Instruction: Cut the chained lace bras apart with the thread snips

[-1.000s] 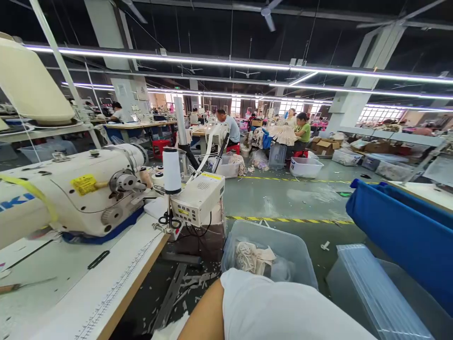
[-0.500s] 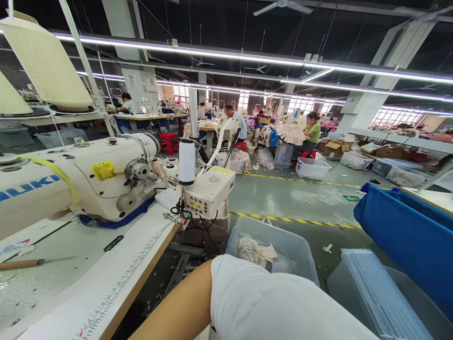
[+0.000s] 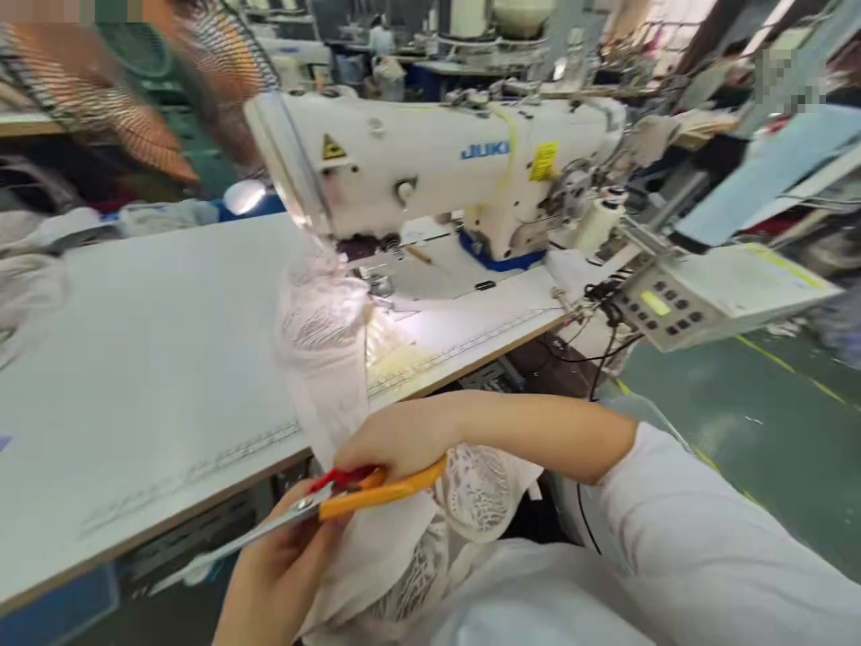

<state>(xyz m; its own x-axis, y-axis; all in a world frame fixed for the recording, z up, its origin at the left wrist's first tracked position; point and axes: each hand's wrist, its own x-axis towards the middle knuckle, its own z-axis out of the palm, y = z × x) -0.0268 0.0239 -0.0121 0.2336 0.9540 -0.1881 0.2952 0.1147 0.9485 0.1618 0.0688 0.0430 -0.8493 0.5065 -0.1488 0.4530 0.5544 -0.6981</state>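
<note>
My right hand (image 3: pixel 404 435) is closed around the handles of a pair of scissors (image 3: pixel 383 495), orange and red. Their blades point down to the left, across my left hand (image 3: pixel 282 556). That hand, partly covered by the scissors, is closed on pale fabric of a white lace bra (image 3: pixel 481 489); its exact grip is hidden. Part of the bra lies over my lap. More pale lace fabric (image 3: pixel 323 332) runs up over the table edge to the needle end of the sewing machine (image 3: pixel 430 161), lit by a small lamp.
The white sewing table (image 3: pixel 175 332) has a printed ruler along its front edge. At its right end sits a control box (image 3: pixel 713 296) with buttons. A fan (image 3: pixel 154 99) stands behind on the left. Pale fabric (image 3: pixel 27 287) lies at the far left, and a wooden-handled tool (image 3: pixel 418 255) rests under the machine arm.
My view has swung left and down from the workshop aisle to the machine. Both hands, the scissors and the lace bra have come into view; before, only one arm showed.
</note>
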